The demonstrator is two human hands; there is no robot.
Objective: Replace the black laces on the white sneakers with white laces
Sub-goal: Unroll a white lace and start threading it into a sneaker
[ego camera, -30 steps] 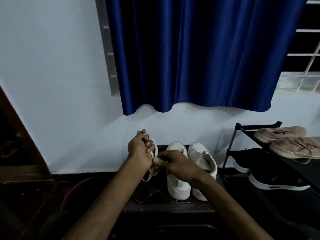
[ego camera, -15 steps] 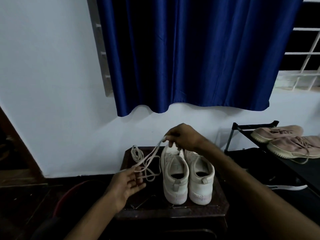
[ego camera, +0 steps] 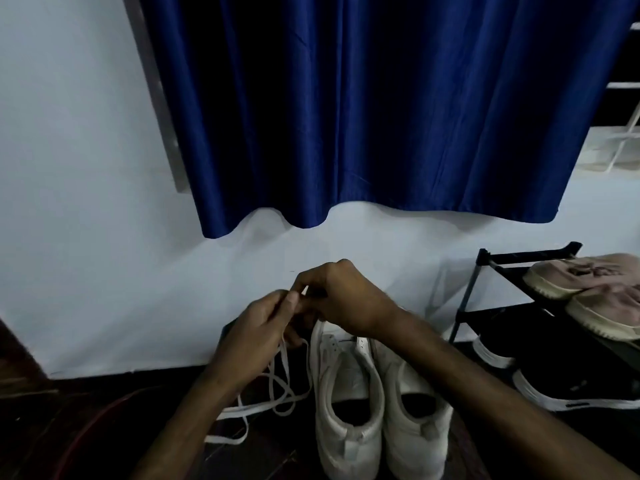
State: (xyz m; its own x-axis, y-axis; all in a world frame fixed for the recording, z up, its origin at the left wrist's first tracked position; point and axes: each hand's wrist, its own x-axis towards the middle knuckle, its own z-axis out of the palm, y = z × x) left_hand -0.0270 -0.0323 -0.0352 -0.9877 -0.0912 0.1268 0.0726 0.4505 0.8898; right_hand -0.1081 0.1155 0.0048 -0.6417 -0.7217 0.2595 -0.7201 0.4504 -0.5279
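Two white sneakers stand side by side on a dark stool, heels toward me: the left sneaker [ego camera: 346,410] and the right sneaker [ego camera: 415,420]. No laces show in their eyelets. A white lace [ego camera: 277,386] hangs in loose loops to the left of the shoes and trails onto the stool. My left hand [ego camera: 256,330] grips the lace near its upper end. My right hand [ego camera: 343,299] is above the toe of the left sneaker and pinches the lace's end against my left fingertips. No black laces are in view.
A dark wooden stool [ego camera: 263,455] carries the shoes. A black shoe rack [ego camera: 491,265] at the right holds pink sneakers [ego camera: 581,275] on top and black shoes [ego camera: 554,375] below. A blue curtain [ego camera: 346,116] hangs on the white wall. A reddish round object [ego camera: 93,431] lies at lower left.
The lace was unwound and stretched between my hands; now both hands have come together above the left sneaker's toe, and the lace hangs slack below them.
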